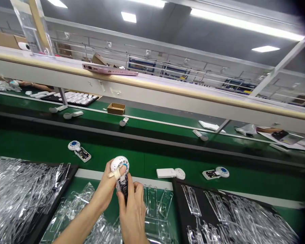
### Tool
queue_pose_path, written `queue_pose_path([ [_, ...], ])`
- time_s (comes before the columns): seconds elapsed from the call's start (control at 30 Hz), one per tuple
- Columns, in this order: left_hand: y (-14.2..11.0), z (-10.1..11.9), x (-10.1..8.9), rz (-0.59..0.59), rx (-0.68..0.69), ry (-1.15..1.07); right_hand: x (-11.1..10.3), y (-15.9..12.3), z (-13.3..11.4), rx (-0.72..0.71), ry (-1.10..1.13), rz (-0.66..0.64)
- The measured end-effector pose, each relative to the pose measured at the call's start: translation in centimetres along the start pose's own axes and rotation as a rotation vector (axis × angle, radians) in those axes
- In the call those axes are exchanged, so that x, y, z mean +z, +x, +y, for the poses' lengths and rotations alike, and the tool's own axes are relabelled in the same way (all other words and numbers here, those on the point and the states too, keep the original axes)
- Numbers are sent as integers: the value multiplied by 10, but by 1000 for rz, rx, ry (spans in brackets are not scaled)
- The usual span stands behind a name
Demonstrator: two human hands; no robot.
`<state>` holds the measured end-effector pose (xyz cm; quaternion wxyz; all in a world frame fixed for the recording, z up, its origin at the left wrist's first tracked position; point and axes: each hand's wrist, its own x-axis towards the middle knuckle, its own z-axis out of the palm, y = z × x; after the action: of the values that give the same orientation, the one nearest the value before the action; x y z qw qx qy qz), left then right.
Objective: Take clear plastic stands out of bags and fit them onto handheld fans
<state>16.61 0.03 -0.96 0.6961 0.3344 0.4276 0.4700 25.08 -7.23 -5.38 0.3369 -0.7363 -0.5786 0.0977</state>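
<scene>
White round-headed device [120,163], one, its handle open on dark circuitry; held up before the green surface [142,154], between one black tray [71,173] and another [178,196]; my left hand [106,188] closed about the head, thumb across its face; my right hand [133,208] gripping the handle; step in hand, by my judgement, steadying the open handle; any further move calls for light fingertips, kept off the exposed circuitry.

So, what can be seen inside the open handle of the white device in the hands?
Inside the white device, dark electronics show; whatever the right hand covers cannot be seen.
</scene>
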Motion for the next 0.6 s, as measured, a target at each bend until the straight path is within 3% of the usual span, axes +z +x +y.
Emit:
queue_pose_path([
  [0.1, 1, 3, 3, 40, 12, -57, 7, -2, 5, -50, -38, 44],
  [0.27, -4, -3, 3, 7, -6, -110, 8, -4, 21, -43, 98, -89],
  [0.37, -7, -17, -2, -59, -155, -103, 0, -6, 24, -103, 99, -29],
  [0.47, -10, -25, -6, -32, -244, 23, -5, -7, 22, -114, 142, -40],
  [0.53, -13, -26, -5, 21, -167, 83, -4, -3, 21, -10, 303, -14],
  [0.6, -18, -27, -4, 58, -48, 110, 0, 5, 21, 217, 543, 61],
])
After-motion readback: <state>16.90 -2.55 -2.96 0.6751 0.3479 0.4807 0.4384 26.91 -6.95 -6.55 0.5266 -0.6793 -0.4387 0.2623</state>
